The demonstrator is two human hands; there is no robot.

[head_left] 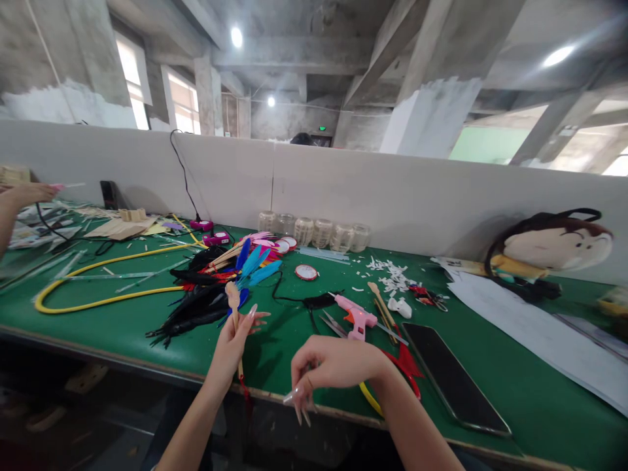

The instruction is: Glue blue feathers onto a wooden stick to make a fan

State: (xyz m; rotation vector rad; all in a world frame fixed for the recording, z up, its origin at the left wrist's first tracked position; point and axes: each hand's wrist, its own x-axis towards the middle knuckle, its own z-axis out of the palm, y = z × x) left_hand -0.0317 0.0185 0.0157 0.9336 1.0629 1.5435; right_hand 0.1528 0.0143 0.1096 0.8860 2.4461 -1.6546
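My left hand [234, 340] is closed around a wooden stick [232, 298] with a broad, shaped top; it is held upright by the front edge. A red tassel [246, 394] hangs at the stick's lower end. To the right, my right hand [326, 369] is over the table edge, its fingers curled down and thumb bent in. Whether anything is between those fingertips is hidden. Beyond it lies a pink glue gun [357, 316], with scissors [335, 324] beside it. Blue feathers [258, 267] and black feathers [196, 311] are heaped behind my left hand.
A phone [454, 376] lies on the green table at right, near white paper sheets [534, 333]. Several jars [321, 233] line the partition [314, 186]. Yellow tubing [98, 301] loops at left, where another person's hand [32, 194] holds something pink. A plush-faced bag [554, 248] stands far right.
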